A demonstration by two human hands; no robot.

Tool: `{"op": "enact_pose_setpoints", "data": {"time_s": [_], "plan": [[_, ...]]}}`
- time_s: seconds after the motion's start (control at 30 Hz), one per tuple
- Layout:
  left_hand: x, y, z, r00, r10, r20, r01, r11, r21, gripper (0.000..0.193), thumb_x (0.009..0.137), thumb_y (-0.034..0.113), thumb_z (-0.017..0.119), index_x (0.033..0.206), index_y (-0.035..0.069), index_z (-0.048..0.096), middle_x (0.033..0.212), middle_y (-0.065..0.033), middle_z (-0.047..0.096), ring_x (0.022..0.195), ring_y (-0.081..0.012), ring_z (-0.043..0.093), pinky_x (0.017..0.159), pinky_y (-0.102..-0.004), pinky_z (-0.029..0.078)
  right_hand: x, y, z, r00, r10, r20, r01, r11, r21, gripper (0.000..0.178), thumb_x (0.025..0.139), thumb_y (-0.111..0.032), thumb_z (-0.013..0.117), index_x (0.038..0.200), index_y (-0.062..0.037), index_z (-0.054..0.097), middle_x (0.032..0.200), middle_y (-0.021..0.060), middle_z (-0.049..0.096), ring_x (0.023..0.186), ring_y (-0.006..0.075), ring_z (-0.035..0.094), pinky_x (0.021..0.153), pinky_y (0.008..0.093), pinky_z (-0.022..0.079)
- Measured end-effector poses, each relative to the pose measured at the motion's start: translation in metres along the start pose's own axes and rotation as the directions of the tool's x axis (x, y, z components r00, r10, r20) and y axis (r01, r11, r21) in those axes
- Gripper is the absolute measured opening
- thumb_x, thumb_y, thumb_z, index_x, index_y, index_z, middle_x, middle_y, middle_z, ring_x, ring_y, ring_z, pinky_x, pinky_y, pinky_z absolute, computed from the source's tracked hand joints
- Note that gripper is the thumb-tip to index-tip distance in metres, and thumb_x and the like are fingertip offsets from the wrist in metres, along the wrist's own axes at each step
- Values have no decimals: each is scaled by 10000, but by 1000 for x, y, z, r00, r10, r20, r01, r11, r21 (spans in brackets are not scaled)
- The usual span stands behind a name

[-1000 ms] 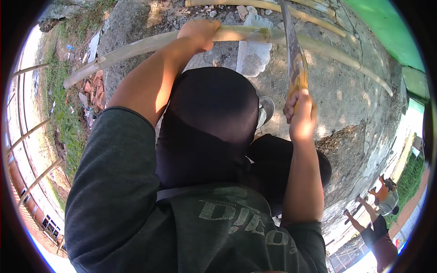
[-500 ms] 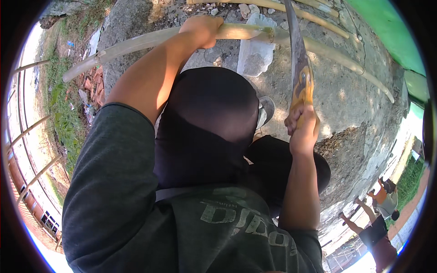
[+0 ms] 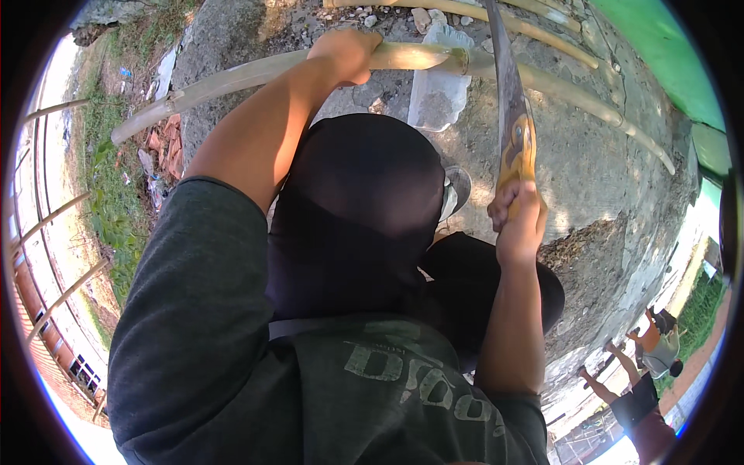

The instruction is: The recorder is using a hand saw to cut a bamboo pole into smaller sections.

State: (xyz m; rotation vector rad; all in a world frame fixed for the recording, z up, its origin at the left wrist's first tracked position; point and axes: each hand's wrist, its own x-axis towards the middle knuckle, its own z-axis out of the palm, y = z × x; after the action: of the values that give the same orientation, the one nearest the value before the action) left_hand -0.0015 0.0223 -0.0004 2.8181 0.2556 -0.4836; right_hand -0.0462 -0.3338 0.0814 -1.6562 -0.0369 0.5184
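A long bamboo pole (image 3: 570,91) lies across in front of me, running from far left to the right. My left hand (image 3: 346,56) is closed round it, left of a joint in the cane. In my right hand (image 3: 518,217) is the yellow handle of a handsaw (image 3: 508,93), its fingers wrapped round the grip. The saw's long dark blade points away from me and crosses the pole to the right of that joint. Whether the teeth have cut into the cane cannot be made out.
A pale translucent plastic tray (image 3: 439,97) lies on the concrete under the pole. More bamboo poles (image 3: 542,32) lie farther off, near small stones. A green wall (image 3: 659,62) rises at the right. Two people (image 3: 643,395) are at the lower right. Grass and rubbish edge the left.
The saw and my right hand are almost where they were, shifted very slightly. My left hand keeps its hold on the pole. The whole view has moved a little.
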Motion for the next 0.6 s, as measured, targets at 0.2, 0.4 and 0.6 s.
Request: {"op": "enact_pose_setpoints", "data": {"time_s": [0.2,0.4,0.6], "plan": [[7,11,9,998,56,3,-56,998,30,416,717,88,680,1130,121,638,996,-137,728,944,-348,706,794,-485,565,79,-32,-1,997,56,-54,-57,998,-17,508,1049,-438,393,691,-79,427,565,1,386,516,107,367,499,280,296],[6,2,-12,999,-11,52,9,999,40,445,733,100,649,1175,143,629,1027,-123,729,989,-344,696,821,-484,564,-68,9,-18,999,-40,31,40,999,12,545,1076,-439,360,685,-68,443,587,34,436,505,88,390,478,244,315],[18,25,-4,999,-23,47,19,996,84,443,741,97,643,1181,150,629,1035,-117,731,1002,-335,696,831,-482,558,67,-8,1,995,48,-83,-50,999,-19,480,1047,-429,411,715,-84,448,573,-11,399,506,93,362,481,271,284]]}}
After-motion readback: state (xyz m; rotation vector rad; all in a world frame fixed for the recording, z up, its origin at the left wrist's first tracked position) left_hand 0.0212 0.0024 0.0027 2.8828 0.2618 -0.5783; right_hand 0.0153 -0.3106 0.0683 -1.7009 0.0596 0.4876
